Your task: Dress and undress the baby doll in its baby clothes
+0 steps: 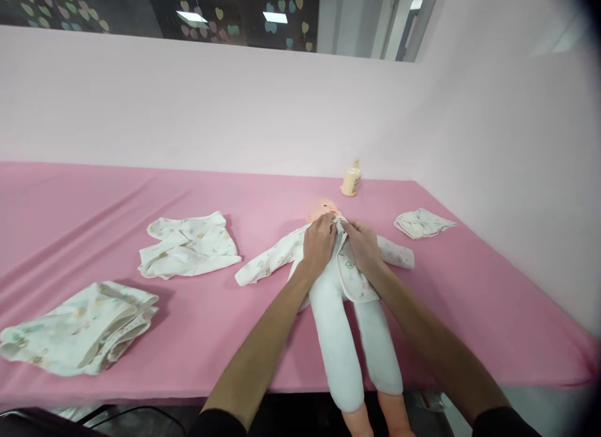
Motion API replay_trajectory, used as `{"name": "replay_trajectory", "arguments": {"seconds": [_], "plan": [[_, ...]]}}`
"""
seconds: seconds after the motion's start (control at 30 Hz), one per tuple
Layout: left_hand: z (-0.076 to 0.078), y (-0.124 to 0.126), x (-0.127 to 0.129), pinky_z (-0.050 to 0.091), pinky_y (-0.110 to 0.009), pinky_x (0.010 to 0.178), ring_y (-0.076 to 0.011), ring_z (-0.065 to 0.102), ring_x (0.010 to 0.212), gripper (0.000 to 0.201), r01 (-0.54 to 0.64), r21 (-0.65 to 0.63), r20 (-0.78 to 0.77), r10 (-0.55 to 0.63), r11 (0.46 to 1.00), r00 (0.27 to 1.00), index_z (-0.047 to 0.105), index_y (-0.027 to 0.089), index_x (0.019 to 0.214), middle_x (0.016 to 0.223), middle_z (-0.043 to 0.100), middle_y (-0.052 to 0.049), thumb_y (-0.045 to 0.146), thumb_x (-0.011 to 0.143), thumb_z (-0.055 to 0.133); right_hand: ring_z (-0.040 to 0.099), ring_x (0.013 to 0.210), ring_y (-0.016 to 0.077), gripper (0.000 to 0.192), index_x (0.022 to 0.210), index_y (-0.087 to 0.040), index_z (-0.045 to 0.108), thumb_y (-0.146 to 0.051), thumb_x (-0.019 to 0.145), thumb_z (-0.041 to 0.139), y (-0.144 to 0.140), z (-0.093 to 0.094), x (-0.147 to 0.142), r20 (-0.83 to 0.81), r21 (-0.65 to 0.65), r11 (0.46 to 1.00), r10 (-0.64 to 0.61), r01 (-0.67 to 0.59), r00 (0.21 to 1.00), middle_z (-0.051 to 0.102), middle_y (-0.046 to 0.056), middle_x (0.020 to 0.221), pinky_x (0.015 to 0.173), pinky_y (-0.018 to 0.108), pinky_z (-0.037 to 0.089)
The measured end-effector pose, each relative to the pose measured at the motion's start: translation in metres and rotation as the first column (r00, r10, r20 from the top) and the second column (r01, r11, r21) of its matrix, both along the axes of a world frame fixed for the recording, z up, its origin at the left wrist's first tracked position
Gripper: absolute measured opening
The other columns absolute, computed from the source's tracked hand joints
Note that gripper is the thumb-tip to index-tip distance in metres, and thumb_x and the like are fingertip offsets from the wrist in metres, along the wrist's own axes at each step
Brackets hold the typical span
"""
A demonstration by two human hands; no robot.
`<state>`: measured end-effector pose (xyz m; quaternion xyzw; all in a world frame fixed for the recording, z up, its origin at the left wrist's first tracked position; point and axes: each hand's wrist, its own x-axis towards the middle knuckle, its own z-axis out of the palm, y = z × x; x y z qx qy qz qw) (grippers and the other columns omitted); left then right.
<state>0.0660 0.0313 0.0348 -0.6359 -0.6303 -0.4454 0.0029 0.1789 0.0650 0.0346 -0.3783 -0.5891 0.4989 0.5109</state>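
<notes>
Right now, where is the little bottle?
In the head view, the bottle stands upright at the far edge of the pink table, by the wall, just beyond the doll and its head.

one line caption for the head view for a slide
Both hands grip the printed white top at a baby doll's neck.

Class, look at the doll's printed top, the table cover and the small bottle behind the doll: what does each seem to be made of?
Printed top: soft matte knit, probably cotton; it creases under both hands. Table cover: thin pink fabric, shown by long wrinkles. Bottle: cream, smooth, likely plastic; too small to be sure.
</notes>
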Motion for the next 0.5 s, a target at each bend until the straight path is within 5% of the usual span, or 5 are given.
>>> {"name": "replay_trajectory", "arguments": {"seconds": [0.33, 0.5], "plan": [[-0.0018, 0.0004, 0.0008, 0.040, -0.029, 0.071, -0.0198, 0.062, 0.087, 0.019, 0.017, 0.010, -0.066, -0.016, 1.000, 0.998, 0.056, 0.020, 0.109, 0.099, 0.069, -0.005, 0.019, 0.097, 0.042, 0.064, 0.085, 0.0195, 0.034, 0.103, -0.017, 0.073, -0.039, 0.089, 0.052, -0.0032, -0.0067, -0.0015, 0.145, 0.243, 0.967, -0.107, 0.069, 0.984, 0.072, 0.004, 0.091, 0.084, 0.032, 0.050], [-0.0022, 0.0003, 0.0003, 0.038, -0.029, 0.070, -0.0196, 0.062, 0.085, 0.014, 0.016, 0.024, -0.041, -0.015, 1.000, 0.999, 0.054, 0.021, 0.105, 0.099, 0.069, -0.004, 0.020, 0.097, 0.043, 0.063, 0.098, 0.0223, 0.031, 0.104, -0.017, 0.073, -0.032, 0.089, 0.050, -0.0056, -0.0068, -0.0013, 0.241, 0.409, 0.907, -0.214, 0.101, 0.947, 0.070, 0.008, 0.104, 0.092, 0.037, 0.047]]}}
